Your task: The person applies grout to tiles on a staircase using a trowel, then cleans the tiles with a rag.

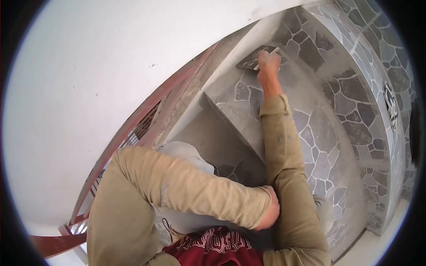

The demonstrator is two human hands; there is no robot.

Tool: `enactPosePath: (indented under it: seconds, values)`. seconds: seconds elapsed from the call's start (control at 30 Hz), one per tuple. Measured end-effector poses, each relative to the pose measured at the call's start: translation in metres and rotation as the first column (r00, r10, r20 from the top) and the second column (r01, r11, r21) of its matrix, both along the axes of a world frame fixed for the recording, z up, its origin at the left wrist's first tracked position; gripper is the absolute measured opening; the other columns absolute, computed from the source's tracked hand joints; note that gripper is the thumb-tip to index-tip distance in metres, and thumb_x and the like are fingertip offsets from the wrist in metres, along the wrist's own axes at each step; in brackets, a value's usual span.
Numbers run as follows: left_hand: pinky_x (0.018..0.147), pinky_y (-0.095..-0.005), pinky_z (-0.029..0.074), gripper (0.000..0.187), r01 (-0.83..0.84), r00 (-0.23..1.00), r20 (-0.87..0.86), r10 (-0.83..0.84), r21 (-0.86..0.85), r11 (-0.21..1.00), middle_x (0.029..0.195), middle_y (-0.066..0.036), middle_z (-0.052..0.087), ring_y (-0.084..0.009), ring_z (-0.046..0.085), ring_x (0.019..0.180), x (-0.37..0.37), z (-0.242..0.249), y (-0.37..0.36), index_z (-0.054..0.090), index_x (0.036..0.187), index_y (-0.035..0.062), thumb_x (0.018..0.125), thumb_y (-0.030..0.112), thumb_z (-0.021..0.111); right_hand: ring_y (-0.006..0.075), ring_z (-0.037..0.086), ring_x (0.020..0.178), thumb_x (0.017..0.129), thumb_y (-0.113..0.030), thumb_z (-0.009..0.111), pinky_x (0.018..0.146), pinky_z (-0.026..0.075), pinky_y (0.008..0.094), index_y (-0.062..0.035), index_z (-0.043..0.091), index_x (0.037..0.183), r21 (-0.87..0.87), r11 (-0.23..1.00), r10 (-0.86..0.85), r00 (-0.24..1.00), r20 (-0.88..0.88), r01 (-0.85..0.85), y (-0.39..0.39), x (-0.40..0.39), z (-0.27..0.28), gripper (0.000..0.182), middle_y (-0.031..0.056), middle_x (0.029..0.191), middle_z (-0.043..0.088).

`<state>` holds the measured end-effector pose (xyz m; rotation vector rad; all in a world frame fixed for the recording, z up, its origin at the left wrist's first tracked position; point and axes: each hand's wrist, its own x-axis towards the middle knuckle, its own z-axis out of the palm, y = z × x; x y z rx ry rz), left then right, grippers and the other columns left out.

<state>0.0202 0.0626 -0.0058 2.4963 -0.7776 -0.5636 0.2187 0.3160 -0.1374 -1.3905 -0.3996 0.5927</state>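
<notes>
Right hand: the right hand [269,63], well apart from the left, is closed round the handle of the trowel [249,60].
Left hand: the left hand [271,210] is by the right sleeve [284,142] near the elbow (its fingers are hidden, so I can't tell whether it grips).
Trowel: flat at the far end of the stone-patterned step [326,148], beside the pale ledge [233,55] on its left edge.
Step edge: a dark line runs left of the right forearm, bordering a plain grey surface [217,133].
Open room: patterned stone right of the forearm.
</notes>
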Motion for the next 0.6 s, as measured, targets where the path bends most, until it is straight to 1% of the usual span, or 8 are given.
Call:
enactPosePath:
  seconds: [0.1,0.17,0.23,0.3,0.37,0.4,0.53,0.6]
  values:
    - [0.059,-0.0423,0.042,0.014,0.044,0.998,0.047,-0.042,-0.052,0.998,0.072,-0.009,0.067,-0.0255,0.065,0.064,0.009,-0.006,0.013,0.07,0.07,0.0114,0.067,0.025,0.065,0.0149,0.046,0.059,0.076,-0.01,0.062,0.051,0.037,0.037,0.0031,0.057,0.071,0.062,0.998,-0.011,0.982,0.19,-0.001,0.0,-0.001,0.004,0.014,0.0048,0.066,0.054]
    - [0.057,-0.0416,0.042,0.012,-0.073,0.994,-0.079,0.075,0.024,0.997,0.069,-0.007,0.067,-0.0258,0.065,0.064,0.012,0.001,0.025,0.068,0.066,0.0115,0.064,0.023,0.067,0.0152,0.046,0.059,0.077,-0.011,0.061,0.051,0.038,0.0377,0.0042,0.057,0.072,0.063,0.996,-0.077,0.965,0.251,0.063,0.005,-0.006,0.008,0.016,0.0048,0.065,0.054]
    - [0.059,-0.0413,0.045,0.012,-0.197,0.979,0.055,0.196,0.009,0.98,0.067,-0.01,0.066,-0.0271,0.067,0.065,0.014,0.007,0.041,0.067,0.065,0.0096,0.062,0.021,0.068,0.0144,0.045,0.059,0.078,-0.011,0.06,0.052,0.039,0.0379,0.0048,0.058,0.074,-0.083,0.995,-0.032,0.966,0.257,0.055,0.009,0.0,-0.015,0.016,0.0044,0.065,0.054]
    - [0.057,-0.0467,0.05,0.015,-0.262,0.965,-0.032,0.261,-0.032,0.965,0.065,-0.018,0.064,-0.0348,0.066,0.064,0.033,0.026,0.064,0.067,0.065,0.0044,0.066,0.019,0.065,0.0225,0.055,0.06,0.078,-0.015,0.059,0.058,0.044,0.0409,0.0082,0.06,0.08,-0.079,0.996,-0.03,0.989,0.143,0.042,0.001,0.006,-0.01,0.023,0.0121,0.069,0.061]
    - [0.06,-0.0465,0.051,0.015,-0.383,0.924,-0.034,0.382,-0.034,0.923,0.068,-0.016,0.064,-0.0373,0.064,0.066,0.047,0.023,0.09,0.067,0.072,0.0059,0.071,0.019,0.061,0.0364,0.065,0.073,0.077,-0.019,0.058,0.066,0.047,0.044,0.0114,0.062,0.086,-0.201,0.95,-0.121,0.876,0.467,0.238,0.018,0.01,-0.019,0.032,0.0231,0.078,0.066]
    - [0.063,-0.0456,0.051,0.016,-0.504,0.861,0.035,0.507,-0.069,0.861,0.071,-0.016,0.065,-0.0365,0.064,0.069,0.049,0.023,0.105,0.067,0.074,0.0069,0.076,0.021,0.059,0.0456,0.064,0.088,0.076,-0.022,0.057,0.073,0.048,0.0455,0.0131,0.061,0.091,-0.232,0.954,-0.11,0.943,0.315,0.189,0.012,0.007,-0.006,0.039,0.0323,0.09,0.064]
    - [0.076,-0.0379,0.049,0.018,-0.775,0.384,0.346,0.856,-0.384,0.502,0.087,-0.015,0.064,-0.0298,0.061,0.083,0.051,0.015,0.181,0.068,0.092,0.004,0.082,0.017,0.062,0.0477,0.062,0.087,0.077,-0.021,0.056,0.075,0.049,0.0494,0.0144,0.06,0.091,-0.315,0.938,-0.029,0.938,0.346,0.145,-0.008,0.006,0.002,0.038,0.0348,0.091,0.062]
    - [0.078,-0.0355,0.049,0.021,-0.886,0.085,0.447,0.89,-0.374,0.272,0.096,-0.014,0.065,-0.0274,0.061,0.087,0.04,0.014,0.213,0.067,0.102,0.0049,0.084,0.015,0.062,0.041,0.065,0.078,0.076,-0.018,0.056,0.069,0.049,0.0467,0.0142,0.06,0.09,-0.015,0.984,-0.176,0.97,-0.165,0.176,-0.016,0.011,0.006,0.035,0.0305,0.089,0.064]
